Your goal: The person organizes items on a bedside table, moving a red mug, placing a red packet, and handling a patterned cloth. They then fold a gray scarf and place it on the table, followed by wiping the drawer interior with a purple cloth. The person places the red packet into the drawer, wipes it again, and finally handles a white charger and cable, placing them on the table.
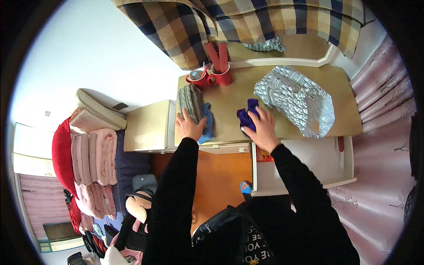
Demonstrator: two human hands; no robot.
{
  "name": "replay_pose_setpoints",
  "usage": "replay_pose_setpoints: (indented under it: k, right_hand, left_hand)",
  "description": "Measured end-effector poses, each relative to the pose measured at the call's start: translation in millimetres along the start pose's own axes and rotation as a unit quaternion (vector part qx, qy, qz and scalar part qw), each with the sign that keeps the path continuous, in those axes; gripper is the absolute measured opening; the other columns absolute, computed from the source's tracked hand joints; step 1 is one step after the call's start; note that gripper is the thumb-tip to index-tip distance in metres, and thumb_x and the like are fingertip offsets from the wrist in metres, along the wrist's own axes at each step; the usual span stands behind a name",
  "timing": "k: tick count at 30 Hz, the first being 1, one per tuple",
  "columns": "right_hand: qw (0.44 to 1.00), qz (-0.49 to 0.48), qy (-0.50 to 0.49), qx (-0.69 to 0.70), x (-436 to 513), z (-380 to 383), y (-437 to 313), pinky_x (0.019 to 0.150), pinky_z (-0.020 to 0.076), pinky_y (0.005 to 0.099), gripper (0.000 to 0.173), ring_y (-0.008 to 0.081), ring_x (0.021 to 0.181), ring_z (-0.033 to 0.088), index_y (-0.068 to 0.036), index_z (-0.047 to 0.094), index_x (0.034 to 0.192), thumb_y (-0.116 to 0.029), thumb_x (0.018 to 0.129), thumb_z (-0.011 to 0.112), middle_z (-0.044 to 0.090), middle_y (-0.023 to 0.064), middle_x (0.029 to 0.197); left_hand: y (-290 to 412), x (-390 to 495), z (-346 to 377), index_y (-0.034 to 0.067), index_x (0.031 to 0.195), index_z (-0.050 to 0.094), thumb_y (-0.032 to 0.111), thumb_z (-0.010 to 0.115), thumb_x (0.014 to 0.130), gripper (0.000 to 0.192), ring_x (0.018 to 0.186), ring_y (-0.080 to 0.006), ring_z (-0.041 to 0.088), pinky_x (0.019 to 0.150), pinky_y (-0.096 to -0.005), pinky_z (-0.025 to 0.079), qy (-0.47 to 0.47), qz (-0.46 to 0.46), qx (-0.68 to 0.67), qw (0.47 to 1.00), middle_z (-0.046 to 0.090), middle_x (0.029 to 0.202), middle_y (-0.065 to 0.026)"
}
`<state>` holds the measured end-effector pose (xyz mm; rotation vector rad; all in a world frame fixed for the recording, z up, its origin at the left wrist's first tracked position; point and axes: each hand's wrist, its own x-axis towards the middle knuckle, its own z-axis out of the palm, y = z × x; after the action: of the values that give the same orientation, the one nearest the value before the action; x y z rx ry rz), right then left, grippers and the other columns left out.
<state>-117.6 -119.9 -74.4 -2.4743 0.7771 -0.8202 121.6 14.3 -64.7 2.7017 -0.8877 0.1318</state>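
Note:
My left hand [190,128] rests with fingers spread on the front end of a folded grey-green ribbed cloth [189,99]. Beside that cloth, to its right, a blue cloth [208,122] lies near the desk's front edge. My right hand [264,130] touches a crumpled dark purple cloth [246,117], its thumb and fingers apart over the fabric, which lies on the desk top. Further right is a crumpled grey-and-white patterned plastic bag [291,96] with a cut-out handle.
Two red mugs [222,79] holding sticks and other items stand at the back left of the desk [232,92]. Below my right forearm a drawer [308,162] is pulled out, with a red-handled tool [340,145] inside. A bed with folded quilts [106,155] is at left.

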Motion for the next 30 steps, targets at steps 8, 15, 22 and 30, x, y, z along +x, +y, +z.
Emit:
replay_pose_setpoints:
  k: [8,15,22,30]
  right_hand:
    - [0.967,0.056,-0.088,0.233,-78.9,-19.0,-36.1,0.086,0.0436,0.0366,0.031,0.0321,0.1,0.053,0.001,0.054,0.105,-0.01,0.077,0.064,0.054,0.0155,0.108]
    - [0.918,0.216,-0.173,0.286,-131.9,-23.8,-36.1,0.073,0.0471,0.0285,0.032,0.0199,0.084,0.058,0.001,0.056,0.107,-0.007,0.077,0.064,0.056,0.0118,0.097]
    - [0.902,0.249,-0.168,0.311,-144.6,-22.8,-32.4,0.071,0.0483,0.029,0.029,0.019,0.079,0.06,0.001,0.056,0.105,-0.011,0.08,0.064,0.057,0.0115,0.097]
    - [0.848,0.21,-0.169,0.456,-83.4,-3.6,-44.7,0.077,0.0486,0.0283,0.04,0.0194,0.095,0.06,0.0,0.051,0.116,-0.014,0.081,0.065,0.06,0.0108,0.105]
  left_hand:
    - [-3.8,14.5,13.8,0.012,0.14,0.021,0.03,0.076,0.063,0.096,0.105,-0.0412,0.05,0.085,-0.0461,0.045,-0.09,-0.073,-0.02,0.993,0.036,0.126,-0.0232]
    - [-34.5,33.5,18.6,0.008,0.132,0.035,0.018,0.065,0.068,0.072,0.101,-0.0409,0.053,0.086,-0.0465,0.044,-0.027,-0.071,-0.106,0.992,0.05,0.111,-0.0249]
    - [-52.6,48.9,-22.9,-0.004,0.118,0.048,0.005,0.057,0.081,0.039,0.08,-0.0214,0.058,0.066,-0.0376,0.047,-0.023,-0.203,-0.501,0.841,0.058,0.098,-0.0159]
    - [-43.3,32.1,-128.6,-0.005,0.114,0.05,0.002,0.046,0.085,0.03,0.086,-0.0214,0.062,0.073,-0.0337,0.051,-0.156,-0.142,-0.664,0.717,0.061,0.101,-0.0131]
